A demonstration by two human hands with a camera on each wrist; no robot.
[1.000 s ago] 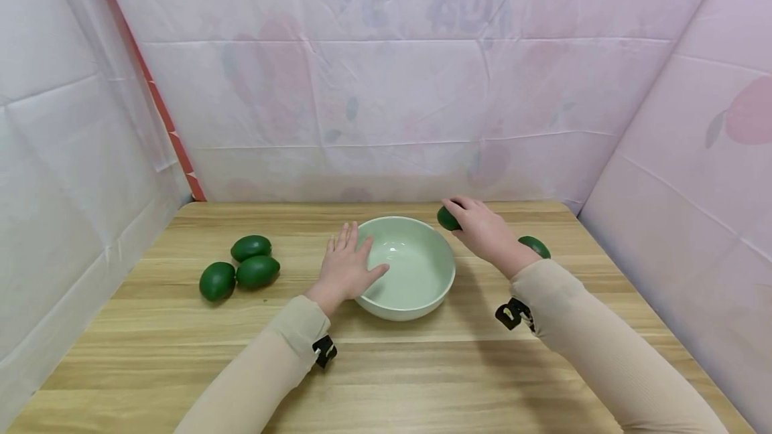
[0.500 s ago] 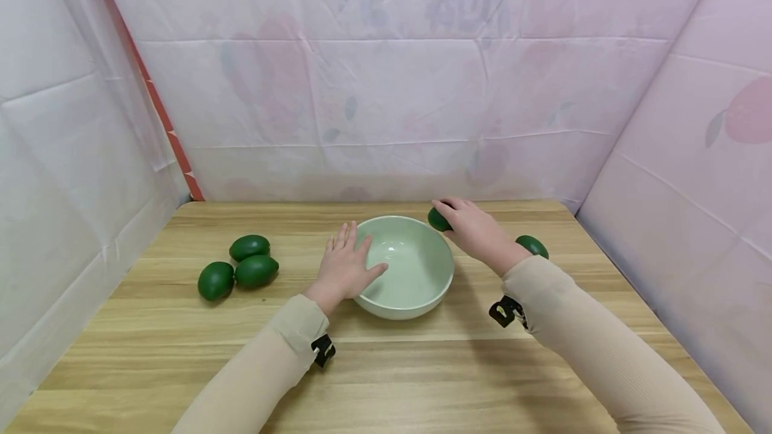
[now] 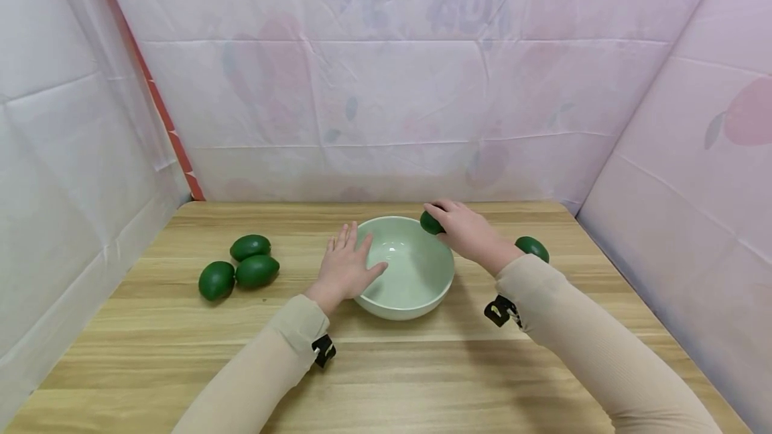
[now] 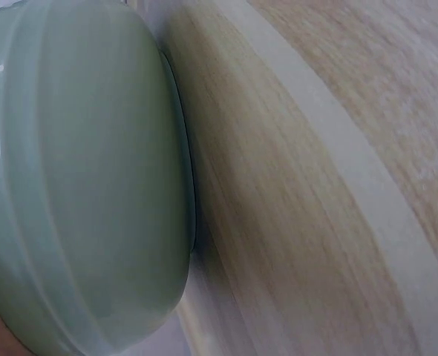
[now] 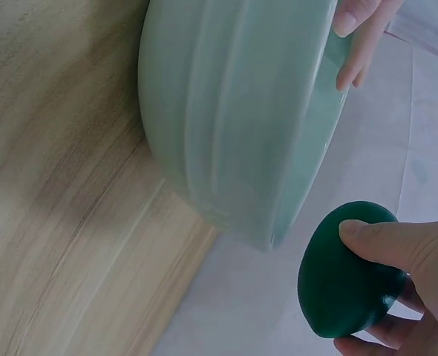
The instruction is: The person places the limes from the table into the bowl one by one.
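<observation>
Green avocados [image 3: 257, 271]: 5; bowl [image 3: 416, 303]: 1

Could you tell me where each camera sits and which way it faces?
Head: worn on the head, looking down at the table, both hands and sleeves.
Left wrist: beside the bowl, facing its outer wall; a sliver of skin.
Right wrist: faces the bowl's rim; right hand grips a fruit; left fingertips show.
All three share the bowl.

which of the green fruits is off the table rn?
The green fruit held in the right hand, above the far rim of the bowl. The three at left and the one by the right wrist lie on the table.
</observation>
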